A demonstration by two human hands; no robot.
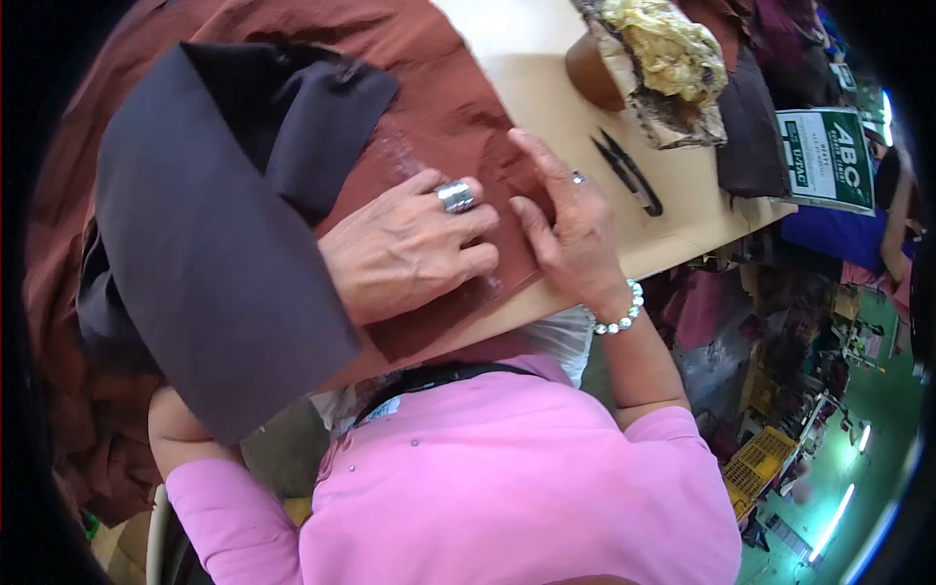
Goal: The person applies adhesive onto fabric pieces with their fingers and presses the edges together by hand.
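Rust-brown fabric [444,107] is spread over the table, with a whitish smear on it. My left hand [414,244], wearing a wide silver ring, rests on this fabric with its fingers curled down; whatever is under the fingertips is hidden. Dark fabric [219,224] drapes over my left wrist and forearm. My right hand [570,219], with a ring and a bead bracelet, lies at the fabric's right edge, thumb and index finger apart, nothing held. Black thread snips [629,174] lie on the table to the right of it.
A brown round container [597,73] and a crumpled yellowish plastic wrap [673,49] stand at the table's far side. A green-and-white ABC packet [829,161] and dark cloth [751,132] are at the right end. Beyond the table edge is a yellow crate [760,463].
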